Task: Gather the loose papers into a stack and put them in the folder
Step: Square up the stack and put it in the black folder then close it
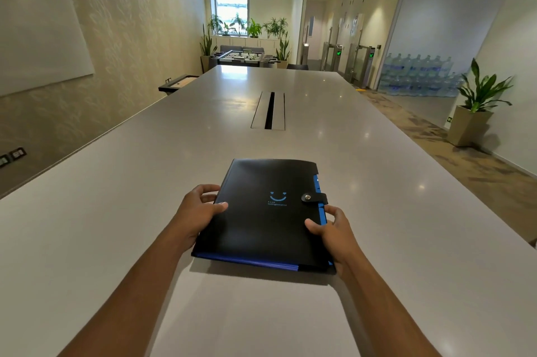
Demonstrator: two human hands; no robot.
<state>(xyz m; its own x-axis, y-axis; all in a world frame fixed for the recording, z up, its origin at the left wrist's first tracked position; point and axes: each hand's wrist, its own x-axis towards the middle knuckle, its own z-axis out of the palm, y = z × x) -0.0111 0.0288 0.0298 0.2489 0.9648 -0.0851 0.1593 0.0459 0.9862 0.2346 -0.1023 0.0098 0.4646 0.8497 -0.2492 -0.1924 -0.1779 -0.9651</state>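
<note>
The black plastic expanding folder with blue pockets lay snapped shut on the near middle of the long pale grey table. The left hand and right hand pinched its side edges, thumbs on top. It looked light, semi-stiff and slick; edges suit gripping. No loose papers showed.

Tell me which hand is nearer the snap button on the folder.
Right. The right hand grips the folder edge just below the snap button; the left hand holds the opposite edge, across the cover.
</note>
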